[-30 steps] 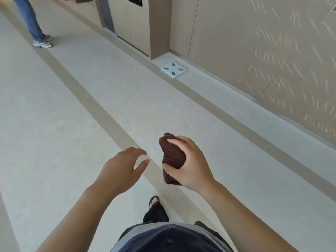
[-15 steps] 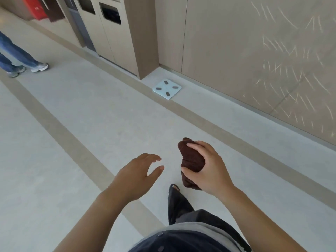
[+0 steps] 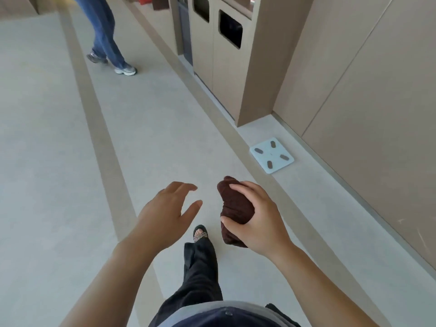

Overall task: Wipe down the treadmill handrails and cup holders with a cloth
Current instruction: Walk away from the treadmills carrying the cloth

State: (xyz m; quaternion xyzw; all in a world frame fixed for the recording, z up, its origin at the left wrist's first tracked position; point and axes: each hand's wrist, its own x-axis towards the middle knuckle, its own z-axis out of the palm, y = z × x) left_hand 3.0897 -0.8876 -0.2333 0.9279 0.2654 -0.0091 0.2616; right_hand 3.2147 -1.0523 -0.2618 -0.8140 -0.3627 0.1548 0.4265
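Keep the right hand [image 3: 257, 218] clenched around the bunched brown cloth [image 3: 236, 208], left hand [image 3: 165, 213] released and empty just beside it, and carry it onward, since no treadmill shows yet.

A dark brown cloth [image 3: 236, 208] is noted, set against a pale grey floor [image 3: 47, 161] crossed by tan bands [image 3: 103, 142] running from near to far. Tan-beige is recorded on the wall panels [image 3: 377, 114] at the right and on the bin cabinet [image 3: 226, 67] at the far right, the latter marked by black openings; a pale blue scale [image 3: 271, 155] bearing four brown oval pads is seen beside the wall. Black trousers [image 3: 200, 274] and a patterned open-toed sandal [image 3: 200, 234] are observed near, and blue jeans [image 3: 103, 27] with grey-white trainers [image 3: 126, 70] at the far left.
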